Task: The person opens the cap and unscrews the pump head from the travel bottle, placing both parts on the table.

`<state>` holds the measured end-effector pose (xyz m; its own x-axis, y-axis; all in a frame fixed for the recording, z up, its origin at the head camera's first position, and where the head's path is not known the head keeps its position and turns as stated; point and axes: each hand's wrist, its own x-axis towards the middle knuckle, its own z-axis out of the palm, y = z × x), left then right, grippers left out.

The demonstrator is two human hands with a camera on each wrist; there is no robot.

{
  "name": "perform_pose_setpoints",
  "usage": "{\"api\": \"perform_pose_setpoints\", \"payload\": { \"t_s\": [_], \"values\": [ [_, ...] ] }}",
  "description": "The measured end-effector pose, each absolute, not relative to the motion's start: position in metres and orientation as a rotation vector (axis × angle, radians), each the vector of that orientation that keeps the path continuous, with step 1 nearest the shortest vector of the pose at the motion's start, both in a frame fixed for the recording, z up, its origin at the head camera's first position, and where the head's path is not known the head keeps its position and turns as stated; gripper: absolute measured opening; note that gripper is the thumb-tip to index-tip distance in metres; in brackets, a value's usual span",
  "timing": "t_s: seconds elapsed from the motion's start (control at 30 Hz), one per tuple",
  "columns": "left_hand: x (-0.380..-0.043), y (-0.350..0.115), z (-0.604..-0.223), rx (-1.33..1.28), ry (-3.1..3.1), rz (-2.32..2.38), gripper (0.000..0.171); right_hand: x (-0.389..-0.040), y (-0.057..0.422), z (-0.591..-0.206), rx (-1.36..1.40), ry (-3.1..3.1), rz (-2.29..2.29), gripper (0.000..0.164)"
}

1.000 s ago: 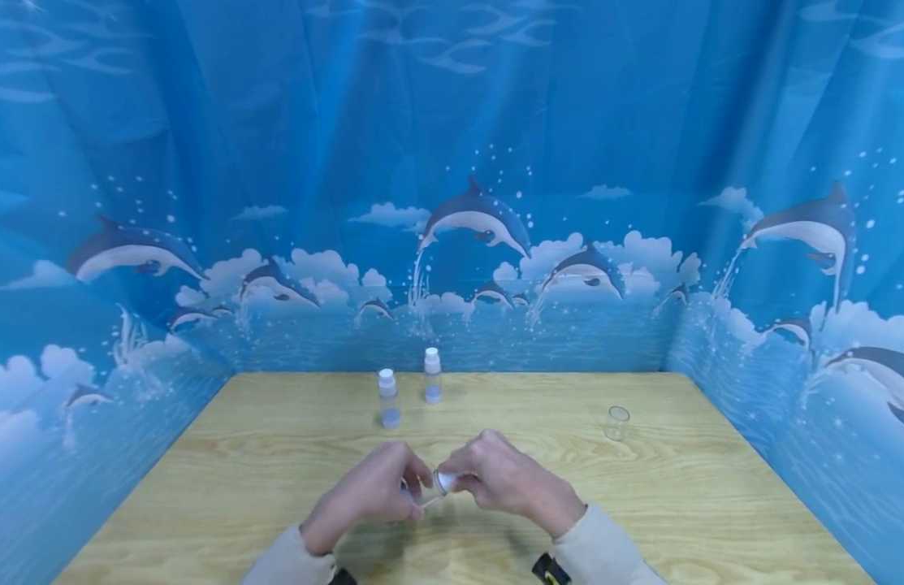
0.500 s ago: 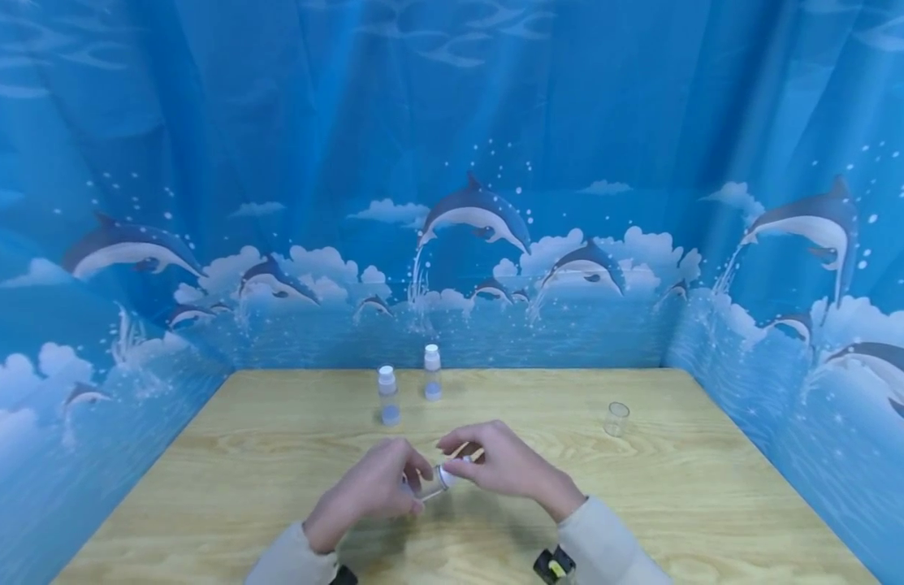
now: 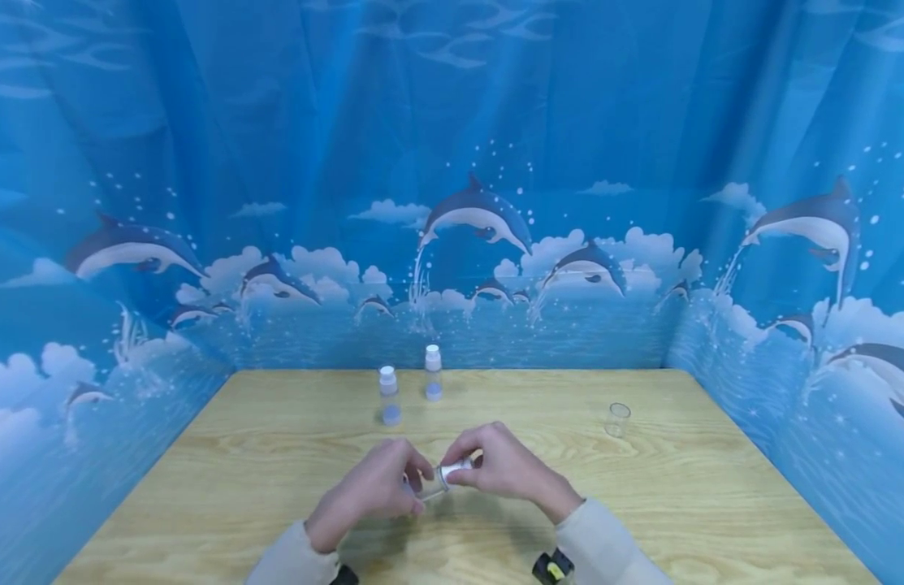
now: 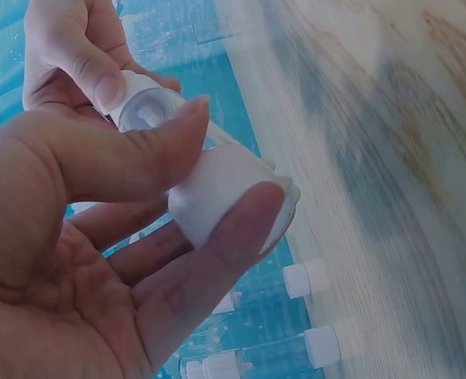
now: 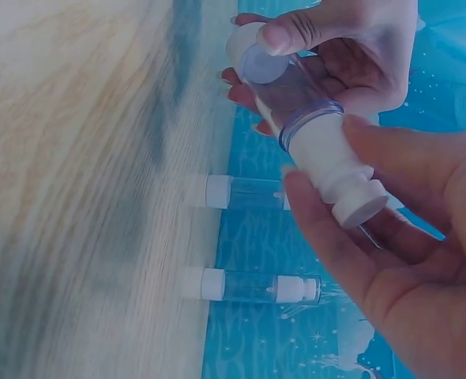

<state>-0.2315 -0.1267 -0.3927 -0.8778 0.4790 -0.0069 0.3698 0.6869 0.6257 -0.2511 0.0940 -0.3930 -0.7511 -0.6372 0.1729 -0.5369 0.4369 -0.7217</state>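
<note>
A small clear pump bottle [image 5: 292, 91] is held tilted just above the table between both hands. My left hand [image 3: 374, 483] grips it at the lower end, thumb and fingers around its white base [image 4: 217, 189]. At the other end, my right hand [image 3: 508, 465] pinches the white pump head [image 5: 324, 150] between thumb and fingers. The pump head sits at the mouth of the clear body; whether it is threaded tight cannot be seen. In the head view, the left fingers cover much of the bottle's lower part.
Two similar bottles with white tops stand upright farther back, the nearer bottle [image 3: 389, 396] left of the farther bottle [image 3: 433, 374]. A clear cap [image 3: 617, 420] stands at the right of the wooden table [image 3: 276, 455]. A blue dolphin curtain [image 3: 452, 122] surrounds the table's back and sides.
The right hand's fingers spread off the white pump head half a second ago and now pinch it again. Left hand and bottle stay almost where they were.
</note>
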Motion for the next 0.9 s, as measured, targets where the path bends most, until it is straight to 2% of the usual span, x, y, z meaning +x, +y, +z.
{"api": "perform_pose_setpoints", "payload": {
  "t_s": [0.47,0.9],
  "values": [
    [-0.2335,-0.1282,-0.3918,0.663,2.709,0.994,0.043,-0.2547,0.0943,-0.3973,-1.261,2.623,-1.206,0.017],
    [-0.2321,-0.1271,-0.3923,0.623,2.699,1.043,0.041,-0.2526,0.0945,-0.3964,-1.243,2.663,-1.111,0.011]
  ]
}}
